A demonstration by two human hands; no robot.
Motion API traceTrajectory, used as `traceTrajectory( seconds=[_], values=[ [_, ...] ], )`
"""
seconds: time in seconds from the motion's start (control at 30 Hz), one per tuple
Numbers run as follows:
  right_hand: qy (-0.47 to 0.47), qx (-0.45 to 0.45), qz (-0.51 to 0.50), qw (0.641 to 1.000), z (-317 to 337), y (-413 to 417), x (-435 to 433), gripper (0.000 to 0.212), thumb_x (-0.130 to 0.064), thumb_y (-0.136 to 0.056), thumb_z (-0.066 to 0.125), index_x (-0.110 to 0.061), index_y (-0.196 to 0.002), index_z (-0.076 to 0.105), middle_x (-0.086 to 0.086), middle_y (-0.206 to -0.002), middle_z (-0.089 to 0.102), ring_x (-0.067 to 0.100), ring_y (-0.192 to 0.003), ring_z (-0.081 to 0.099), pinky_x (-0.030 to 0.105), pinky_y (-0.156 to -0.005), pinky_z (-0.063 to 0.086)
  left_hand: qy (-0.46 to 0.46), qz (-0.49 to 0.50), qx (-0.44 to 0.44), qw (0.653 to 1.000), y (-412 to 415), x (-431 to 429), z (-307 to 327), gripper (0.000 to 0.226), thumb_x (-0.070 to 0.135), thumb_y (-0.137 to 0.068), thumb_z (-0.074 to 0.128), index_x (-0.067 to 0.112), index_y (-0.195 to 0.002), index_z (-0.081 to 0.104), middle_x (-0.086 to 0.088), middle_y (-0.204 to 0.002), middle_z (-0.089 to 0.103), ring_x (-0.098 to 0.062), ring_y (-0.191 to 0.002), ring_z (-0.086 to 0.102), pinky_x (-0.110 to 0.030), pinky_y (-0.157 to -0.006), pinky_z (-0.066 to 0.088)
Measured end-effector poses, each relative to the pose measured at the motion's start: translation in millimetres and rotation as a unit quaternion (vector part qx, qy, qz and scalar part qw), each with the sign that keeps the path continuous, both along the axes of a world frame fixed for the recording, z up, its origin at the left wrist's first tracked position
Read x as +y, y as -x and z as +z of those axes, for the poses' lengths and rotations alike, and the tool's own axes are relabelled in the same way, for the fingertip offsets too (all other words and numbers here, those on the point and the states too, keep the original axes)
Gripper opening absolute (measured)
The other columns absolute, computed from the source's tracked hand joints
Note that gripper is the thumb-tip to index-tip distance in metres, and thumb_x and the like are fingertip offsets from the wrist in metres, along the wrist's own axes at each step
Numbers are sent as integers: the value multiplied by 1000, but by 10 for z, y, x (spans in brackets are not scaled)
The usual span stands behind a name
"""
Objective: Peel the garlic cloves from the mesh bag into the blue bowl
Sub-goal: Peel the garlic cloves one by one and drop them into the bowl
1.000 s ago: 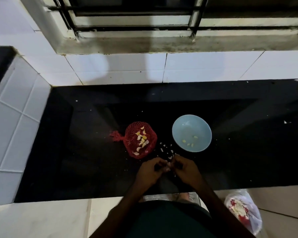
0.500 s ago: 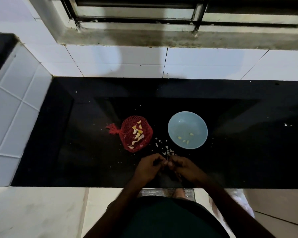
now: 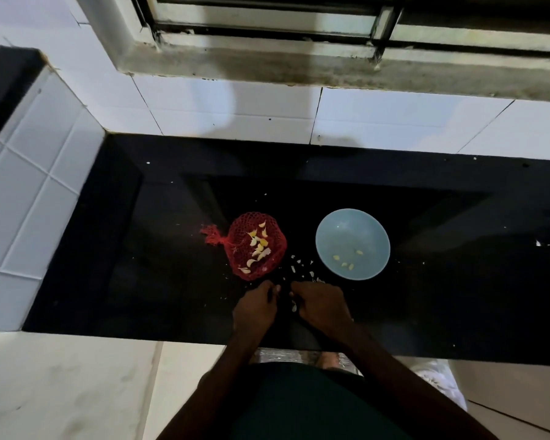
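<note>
Two curled hands hang close together near the tabletop's (image 3: 140, 281) front edge: the right hand (image 3: 323, 308) pinches a pale garlic clove (image 3: 294, 306), the left hand's (image 3: 256, 308) hold is unclear, and the blue bowl (image 3: 346, 228) lies just beyond the right hand, the mesh bag (image 3: 245, 249) beyond the left.

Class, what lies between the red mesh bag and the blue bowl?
Scattered white garlic skins on the black counter, seen in the head view.
</note>
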State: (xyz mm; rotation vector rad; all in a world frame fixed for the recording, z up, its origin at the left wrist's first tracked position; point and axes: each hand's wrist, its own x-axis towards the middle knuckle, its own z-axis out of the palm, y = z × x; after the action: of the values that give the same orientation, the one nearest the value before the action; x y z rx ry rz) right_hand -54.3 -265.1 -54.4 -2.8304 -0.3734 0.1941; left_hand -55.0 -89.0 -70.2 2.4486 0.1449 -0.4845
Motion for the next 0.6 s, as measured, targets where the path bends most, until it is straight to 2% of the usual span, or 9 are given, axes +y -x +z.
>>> traceTrajectory(
  seconds=[0.2,0.33,0.4,0.5,0.57,0.6],
  values=[
    [86,-1,50,995,-7,-90,67,19,-44,-77,63,-25,-81,64,0,-70,69,21,-63,69,27,-50,44,-14,-19,3,1000,-23,21,-46,29,51,-103,41,27,-103,56,0,-97,71,-24,-91,69,-38,-80,55],
    [141,47,97,984,90,-170,190,22,-30,-91,54,-22,-106,69,6,-102,74,29,-93,71,33,-73,50,-21,-28,7,999,-46,36,-64,28,50,-104,41,28,-108,57,-2,-103,72,-27,-96,68,-37,-81,53],
    [154,53,100,982,125,-171,221,26,-25,-93,51,-20,-113,67,7,-107,72,31,-99,70,34,-78,51,-16,-33,6,999,-52,47,-87,27,49,-104,41,28,-108,56,-2,-102,72,-26,-96,69,-39,-81,54],
    [178,46,81,980,145,-151,283,18,-25,-93,55,-21,-102,70,5,-95,74,27,-85,73,33,-70,53,-10,-34,13,999,-60,57,-82,26,49,-104,40,29,-107,56,-2,-102,72,-26,-95,68,-39,-82,55],
    [225,64,76,969,156,-140,342,7,-30,-78,73,-24,-79,73,0,-72,73,18,-61,71,26,-53,50,-11,-32,19,999,-71,60,-77,27,49,-104,40,29,-108,58,-2,-103,72,-26,-96,69,-39,-83,54],
    [232,64,76,968,135,-137,354,14,-32,-67,82,-24,-67,71,-2,-60,69,15,-50,66,23,-46,46,-11,-34,23,999,-71,63,-78,28,50,-104,40,28,-109,58,-2,-104,72,-26,-96,69,-39,-83,54]
  ],
)
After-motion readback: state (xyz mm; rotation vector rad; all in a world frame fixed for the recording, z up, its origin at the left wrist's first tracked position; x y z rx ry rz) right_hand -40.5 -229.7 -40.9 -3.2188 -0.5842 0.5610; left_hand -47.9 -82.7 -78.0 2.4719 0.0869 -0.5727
